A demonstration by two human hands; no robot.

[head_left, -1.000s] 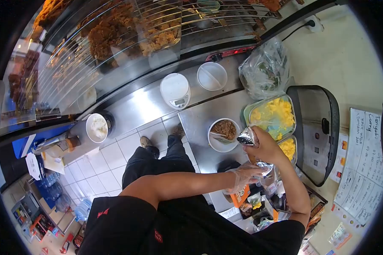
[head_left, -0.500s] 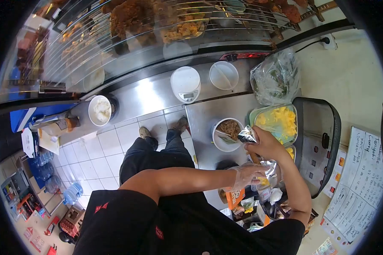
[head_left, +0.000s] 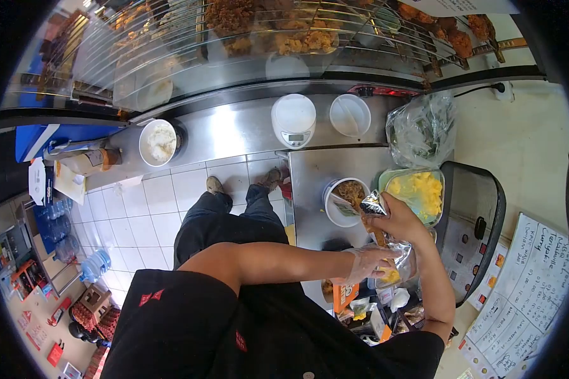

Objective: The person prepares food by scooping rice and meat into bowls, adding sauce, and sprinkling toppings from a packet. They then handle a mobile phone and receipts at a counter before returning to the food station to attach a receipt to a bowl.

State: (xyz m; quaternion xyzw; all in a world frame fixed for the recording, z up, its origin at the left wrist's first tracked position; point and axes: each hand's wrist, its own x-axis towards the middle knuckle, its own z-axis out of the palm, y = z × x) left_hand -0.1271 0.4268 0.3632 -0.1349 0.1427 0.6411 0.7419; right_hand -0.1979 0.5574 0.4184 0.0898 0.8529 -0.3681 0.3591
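My right hand (head_left: 395,218), bare, is closed around a shiny silver foil packet (head_left: 374,203) with brown showing below it. The packet's end is beside the rim of a white bowl (head_left: 342,218) holding brown shredded food (head_left: 351,191) and a divider. Below it, my left hand (head_left: 365,264), in a clear plastic glove, has its fingers curled at a silvery, crinkled surface; what it grips is hard to make out. Yellow food (head_left: 391,275) shows under those fingers. Behind my right hand stands a green-rimmed container (head_left: 389,180) of yellow pieces (head_left: 423,192).
A white scale (head_left: 294,120) and a divided white bowl (head_left: 349,115) stand on the steel counter (head_left: 231,129). A bowl of rice (head_left: 158,143) is further left. A plastic bag of greens (head_left: 422,129) lies at the back right, near a black-rimmed lid (head_left: 477,230). A glass food cabinet runs along the top.
The view has shifted, so the counter items appear further right. Both hands keep nearly the same positions at the bowl and containers. A little more brown shows below the foil.
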